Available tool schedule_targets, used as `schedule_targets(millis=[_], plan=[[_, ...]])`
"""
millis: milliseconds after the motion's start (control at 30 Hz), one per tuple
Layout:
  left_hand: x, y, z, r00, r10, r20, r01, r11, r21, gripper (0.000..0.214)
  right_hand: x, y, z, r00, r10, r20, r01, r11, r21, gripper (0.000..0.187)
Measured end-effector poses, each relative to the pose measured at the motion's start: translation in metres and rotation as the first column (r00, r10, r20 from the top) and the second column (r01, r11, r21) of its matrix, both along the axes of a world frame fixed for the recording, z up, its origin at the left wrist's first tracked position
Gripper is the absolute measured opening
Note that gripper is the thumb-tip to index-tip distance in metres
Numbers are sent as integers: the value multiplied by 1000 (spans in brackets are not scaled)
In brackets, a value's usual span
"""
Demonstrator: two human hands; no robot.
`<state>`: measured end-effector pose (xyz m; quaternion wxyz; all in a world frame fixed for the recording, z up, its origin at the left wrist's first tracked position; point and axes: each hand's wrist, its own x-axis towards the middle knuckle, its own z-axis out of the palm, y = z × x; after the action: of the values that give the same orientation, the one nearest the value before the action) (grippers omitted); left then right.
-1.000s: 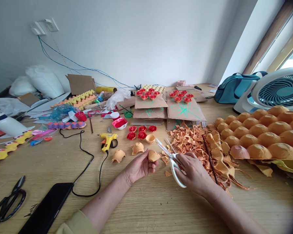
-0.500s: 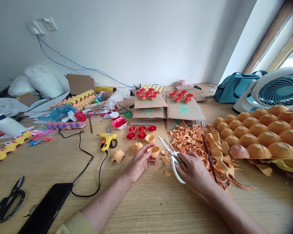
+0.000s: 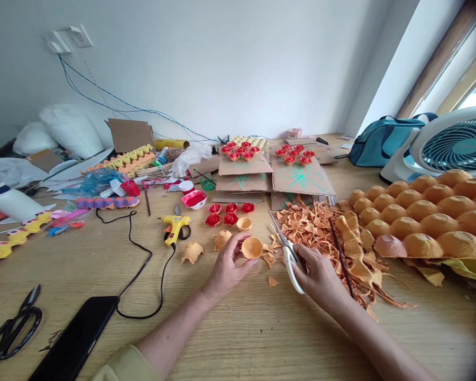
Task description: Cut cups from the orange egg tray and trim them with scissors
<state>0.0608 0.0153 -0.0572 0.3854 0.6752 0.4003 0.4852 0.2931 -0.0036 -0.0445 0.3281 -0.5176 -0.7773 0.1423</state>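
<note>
My left hand (image 3: pixel 225 267) pinches a small orange egg-carton cup (image 3: pixel 252 247) by its rim, its hollow turned toward me, just above the wooden table (image 3: pixel 238 328). My right hand (image 3: pixel 317 272) grips white-handled scissors (image 3: pixel 286 248), blades nearly together and pointing up and away, a short way right of the cup. Another trimmed orange cup (image 3: pixel 244 224) and two torn cup pieces (image 3: pixel 192 252) lie on the table beyond my left hand. Three red painted paper roses (image 3: pixel 230 213) sit behind them.
A heap of orange carton scraps (image 3: pixel 321 233) and an orange egg tray (image 3: pixel 424 217) fill the right. A yellow glue gun (image 3: pixel 175 227) with a black cord, a dark phone (image 3: pixel 77 341) and black scissors (image 3: pixel 10 328) lie left. Cardboard sheets (image 3: pixel 273 174) carry more roses; a fan (image 3: pixel 448 145) stands far right.
My left hand has turned the orange cup so that its opening faces me and lifted it slightly. The scissors blades have closed and swung more upright.
</note>
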Motion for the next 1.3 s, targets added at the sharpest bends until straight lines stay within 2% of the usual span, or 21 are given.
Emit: schedule_targets(millis=[133,333,500,667,767,867,1000,1100,1200,1300], plan=[[0,-2,5,991,18,-136,-11,999,50,44,0,-1,1,999,1,-32,-2,999,-47,26],[-2,-2,5,899,220,-379,-146,966,214,42,-1,-1,6,998,42,52,-43,999,9,23],[-4,1,-7,850,274,-451,-156,947,281,45,0,1,2,976,79,205,-89,995,39,25],[-3,0,-11,873,221,-434,-127,964,235,49,-1,1,2,955,58,292,-74,996,45,25],[-4,-3,-5,922,211,-323,-139,963,232,51,-1,-1,5,955,63,289,-89,993,78,23],[-8,-3,0,970,194,-147,-161,965,209,40,-1,-2,7,966,66,251,-97,989,114,22],[-11,-1,4,974,179,138,-188,981,50,36,-2,-3,11,989,67,131,-82,990,111,23],[-6,-4,13,880,170,443,-133,985,-113,45,-4,-5,14,997,72,17,-73,996,52,27],[2,-11,27,710,104,697,82,970,-228,59,-10,-10,14,994,109,-23,-108,993,39,28],[8,-18,41,559,101,823,253,925,-285,50,-18,-17,14,984,171,-47,-169,985,41,26]])
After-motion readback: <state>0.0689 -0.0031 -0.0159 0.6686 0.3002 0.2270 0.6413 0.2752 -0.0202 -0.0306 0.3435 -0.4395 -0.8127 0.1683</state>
